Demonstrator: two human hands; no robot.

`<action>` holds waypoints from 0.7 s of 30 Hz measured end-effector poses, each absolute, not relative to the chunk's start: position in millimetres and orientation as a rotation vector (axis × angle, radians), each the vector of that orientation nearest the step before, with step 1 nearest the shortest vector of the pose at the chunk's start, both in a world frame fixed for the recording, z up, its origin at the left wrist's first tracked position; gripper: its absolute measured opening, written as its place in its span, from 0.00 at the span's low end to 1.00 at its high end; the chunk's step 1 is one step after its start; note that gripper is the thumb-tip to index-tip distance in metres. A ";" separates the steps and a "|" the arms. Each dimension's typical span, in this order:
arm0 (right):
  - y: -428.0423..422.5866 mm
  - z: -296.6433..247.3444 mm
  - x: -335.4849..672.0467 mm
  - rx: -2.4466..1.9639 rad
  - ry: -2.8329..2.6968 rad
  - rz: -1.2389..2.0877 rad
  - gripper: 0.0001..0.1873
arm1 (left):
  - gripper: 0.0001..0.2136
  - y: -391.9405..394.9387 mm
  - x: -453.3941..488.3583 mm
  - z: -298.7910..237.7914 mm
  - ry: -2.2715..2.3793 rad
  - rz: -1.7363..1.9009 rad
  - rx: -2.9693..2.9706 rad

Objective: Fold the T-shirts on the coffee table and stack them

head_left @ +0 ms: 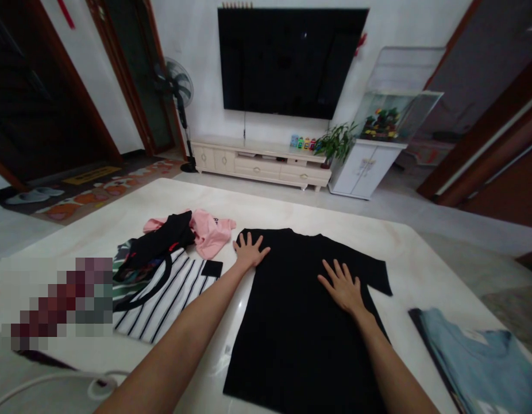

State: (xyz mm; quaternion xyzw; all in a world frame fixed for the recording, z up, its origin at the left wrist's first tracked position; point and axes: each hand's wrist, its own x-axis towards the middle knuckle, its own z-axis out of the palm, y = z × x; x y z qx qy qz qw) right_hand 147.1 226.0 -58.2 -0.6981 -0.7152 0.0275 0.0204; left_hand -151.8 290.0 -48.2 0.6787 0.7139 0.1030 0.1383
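Note:
A black T-shirt (300,322) lies spread out on the pale table, its collar toward the far side. My left hand (250,252) rests on its upper left part near the shoulder, fingers spread. On the right side of the shirt's chest lies my right hand (344,287), also with fingers apart. The right sleeve stretches out flat beyond that hand. Under the left hand, the left sleeve shows no full outline and seems folded in. Neither hand grips any cloth that I can see.
Left of the shirt sits a loose pile with a striped top (180,293), a black garment (162,244) and a pink garment (209,230). Folded blue clothing (477,356) lies on the table (365,221) at right. A white cord (46,382) runs along the lower left.

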 end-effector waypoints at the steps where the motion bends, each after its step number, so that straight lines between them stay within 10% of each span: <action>1: 226.0 -58.3 147.8 -2.154 -2.226 0.091 0.32 | 0.29 291.4 -158.0 -47.4 2.115 0.311 1.916; 21: 40.0 -18.5 -62.4 -1.561 -2.517 0.630 0.22 | 0.12 322.5 -227.1 -20.1 1.781 0.720 1.354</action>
